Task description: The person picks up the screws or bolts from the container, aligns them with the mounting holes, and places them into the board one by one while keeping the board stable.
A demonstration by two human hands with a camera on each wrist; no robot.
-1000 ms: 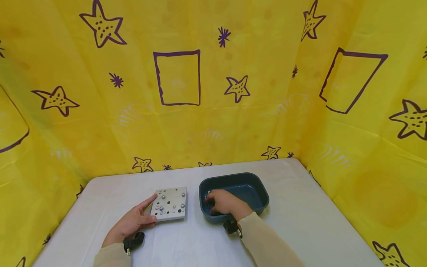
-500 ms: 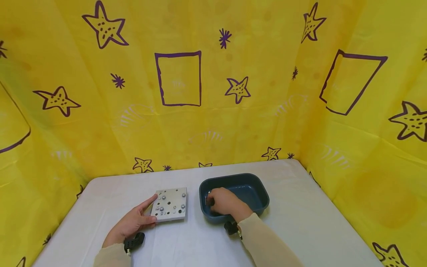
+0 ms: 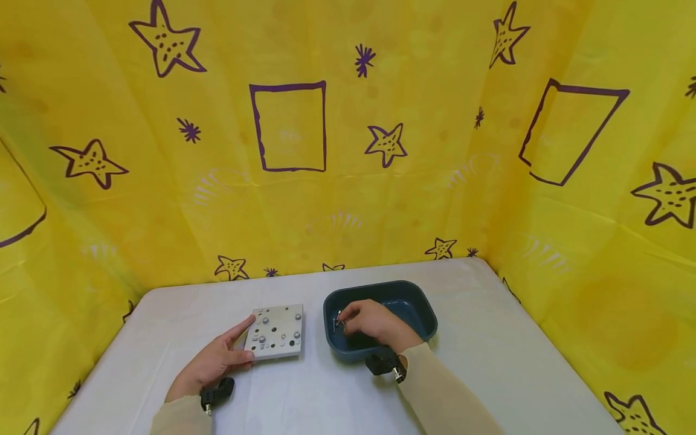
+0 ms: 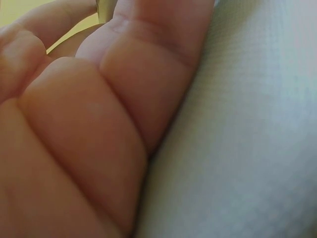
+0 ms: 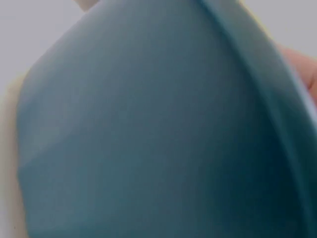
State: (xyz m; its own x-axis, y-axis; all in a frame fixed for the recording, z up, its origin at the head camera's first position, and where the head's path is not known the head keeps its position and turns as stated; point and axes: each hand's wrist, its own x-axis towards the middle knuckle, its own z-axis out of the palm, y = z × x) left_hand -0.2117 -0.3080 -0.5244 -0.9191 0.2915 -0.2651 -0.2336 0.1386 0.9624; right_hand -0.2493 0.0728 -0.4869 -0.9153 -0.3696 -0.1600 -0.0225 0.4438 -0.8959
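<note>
In the head view, a square pale metal plate (image 3: 277,331) with several holes and several bolts standing in it lies on the table. My left hand (image 3: 220,359) grips its left edge, thumb at the near corner, fingers at the far one. My right hand (image 3: 375,320) reaches into the left part of a dark blue bin (image 3: 413,290), fingers bent downward. Small silver screw-like parts (image 3: 335,325) show at its fingertips; whether any is pinched I cannot tell. The left wrist view shows the left palm (image 4: 84,134) close up; the right wrist view mostly the bin's outer wall (image 5: 148,124).
The white-covered table (image 3: 304,399) runs to yellow patterned curtains (image 3: 348,211) at the back and both sides. The bin's raised rim surrounds the right hand. A strip of tabletop separates plate and bin.
My right hand has risen slightly and shifted a little to the right inside the bin, so the small silver parts show more. The left hand and plate stay still.
</note>
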